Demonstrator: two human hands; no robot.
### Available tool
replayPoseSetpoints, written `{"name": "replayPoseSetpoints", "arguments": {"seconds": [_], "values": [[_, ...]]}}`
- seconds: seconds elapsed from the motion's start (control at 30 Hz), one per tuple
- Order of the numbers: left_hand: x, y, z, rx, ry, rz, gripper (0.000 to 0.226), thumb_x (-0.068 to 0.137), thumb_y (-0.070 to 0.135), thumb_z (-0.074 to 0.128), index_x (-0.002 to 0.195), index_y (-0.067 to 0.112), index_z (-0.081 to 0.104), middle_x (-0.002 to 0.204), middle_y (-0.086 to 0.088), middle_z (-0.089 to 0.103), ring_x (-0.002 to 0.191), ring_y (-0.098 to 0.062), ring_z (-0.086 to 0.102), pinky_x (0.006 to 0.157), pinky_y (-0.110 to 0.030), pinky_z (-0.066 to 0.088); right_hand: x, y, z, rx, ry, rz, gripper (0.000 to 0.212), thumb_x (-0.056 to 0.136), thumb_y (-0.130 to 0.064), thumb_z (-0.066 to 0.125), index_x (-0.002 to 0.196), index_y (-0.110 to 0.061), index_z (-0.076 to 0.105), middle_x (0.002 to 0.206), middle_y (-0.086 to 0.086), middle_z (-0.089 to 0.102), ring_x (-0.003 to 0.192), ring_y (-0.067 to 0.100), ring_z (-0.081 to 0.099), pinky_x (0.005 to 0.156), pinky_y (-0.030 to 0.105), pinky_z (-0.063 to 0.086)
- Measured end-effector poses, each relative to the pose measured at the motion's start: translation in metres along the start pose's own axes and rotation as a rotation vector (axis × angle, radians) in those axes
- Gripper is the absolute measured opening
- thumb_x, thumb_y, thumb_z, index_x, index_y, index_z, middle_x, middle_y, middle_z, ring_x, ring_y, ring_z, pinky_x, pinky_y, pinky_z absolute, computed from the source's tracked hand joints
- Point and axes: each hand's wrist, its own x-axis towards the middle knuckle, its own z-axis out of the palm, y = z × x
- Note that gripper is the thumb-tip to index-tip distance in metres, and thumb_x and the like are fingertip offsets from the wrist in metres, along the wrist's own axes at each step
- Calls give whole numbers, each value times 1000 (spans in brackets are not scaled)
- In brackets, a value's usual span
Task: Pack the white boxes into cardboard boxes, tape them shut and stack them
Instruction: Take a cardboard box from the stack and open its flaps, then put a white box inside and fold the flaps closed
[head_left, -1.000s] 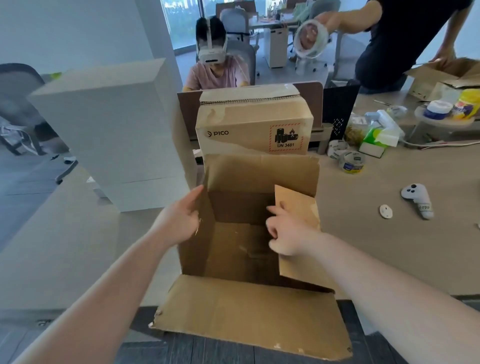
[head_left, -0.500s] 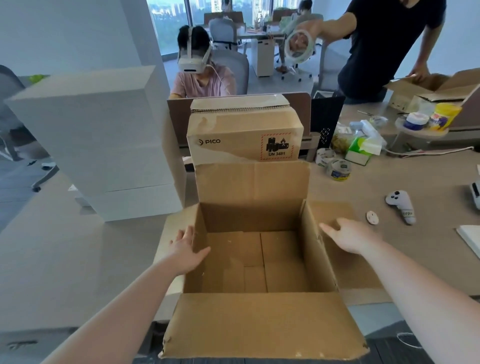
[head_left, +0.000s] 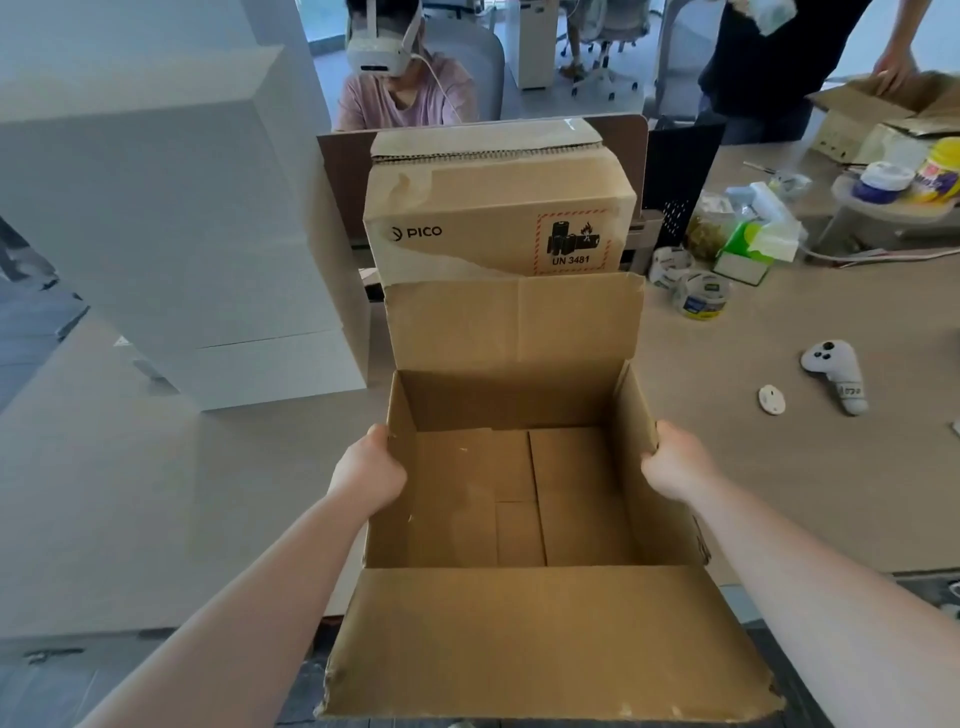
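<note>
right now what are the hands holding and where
Both grip the open cardboard box: the left hand on the top edge of its left wall, the right hand on the top edge of its right wall.

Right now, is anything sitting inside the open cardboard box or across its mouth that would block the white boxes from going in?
Nothing visible. The open cardboard box is empty down to its bottom flaps, its top flaps folded outward. The left hand and right hand only grip its side walls. The white boxes stand to its left.
</note>
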Motion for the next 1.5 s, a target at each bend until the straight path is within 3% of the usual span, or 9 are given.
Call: {"name": "replayPoseSetpoints", "arguments": {"seconds": [0.27, 0.47, 0.77, 0.93, 1.03, 1.13, 1.23, 1.4, 1.5], "values": [[-11, 6, -37, 190, -16, -2, 67, 96, 51, 42, 152, 24, 18, 144, -5, 47, 124, -28, 53, 91, -36, 49, 0, -19, -36, -89, 167, -28, 48, 99, -47, 39, 129, -11, 51, 108, 9, 61, 97, 28, 59, 75, 34, 50], [-18, 14, -111, 216, 122, 64, 42, 98, 40, 40, 134, 21, 49, 133, -2, 56, 119, -24, 53, 92, -33, 44, -14, -99, -67, -77, 417, -305, 33, 100, -37, 39, 90, -14, 61, 71, 0, 58, 61, 13, 54, 47, 24, 39], [37, -22, -264, 16, 656, 131, 26, 98, 41, 40, 89, 22, 56, 89, -4, 64, 90, -29, 59, 70, -33, 44, -55, -313, -67, 233, 385, -802, 31, 98, -33, 49, 86, -9, 66, 74, -1, 64, 71, 20, 60, 63, 32, 49], [93, -77, -358, -349, 1004, 121, 29, 97, 39, 38, 102, 13, 49, 114, -9, 51, 110, -28, 45, 95, -45, 37, -46, -445, -69, 503, 481, -692, 33, 98, -41, 46, 92, -14, 64, 87, -3, 60, 84, 17, 54, 75, 29, 39], [134, -104, -405, -611, 874, 46, 49, 96, 47, 30, 99, 3, 53, 126, -25, 50, 118, -38, 48, 101, -54, 36, -23, -492, -79, 548, 385, -596, 40, 100, -49, 32, 81, -21, 52, 91, 10, 57, 73, 21, 50, 62, 26, 32], [169, -114, -428, -812, 536, 58, 60, 100, 50, 28, 131, 4, 51, 144, -21, 43, 133, -37, 40, 108, -50, 32, 10, -514, -89, 841, 150, -358, 69, 86, -72, 36, 133, -24, 51, 135, 9, 53, 118, 31, 52, 95, 35, 42], [192, -113, -425, -1076, 248, 51, 61, 98, 55, 35, 144, 17, 40, 151, -5, 38, 140, -27, 33, 113, -45, 27, 30, -515, -92, 946, -125, -290, 81, 63, -79, 55, 123, -25, 61, 125, 7, 64, 108, 29, 62, 95, 40, 47], [204, -105, -408, -1098, 18, 208, 42, 98, 33, 44, 67, 26, 71, 67, 5, 67, 65, -15, 63, 64, -26, 49, 37, -517, -86, 1062, -261, -285, 45, 92, -62, 44, 90, -25, 69, 77, 2, 74, 66, 20, 67, 67, 28, 45], [211, -105, -408, -1185, -58, 258, 34, 90, 37, 52, 62, 23, 66, 66, 1, 62, 61, -19, 59, 66, -31, 46, 37, -516, -81, 1169, -299, -276, 52, 90, -67, 41, 90, -24, 71, 82, 5, 75, 68, 23, 69, 68, 29, 46]]}}
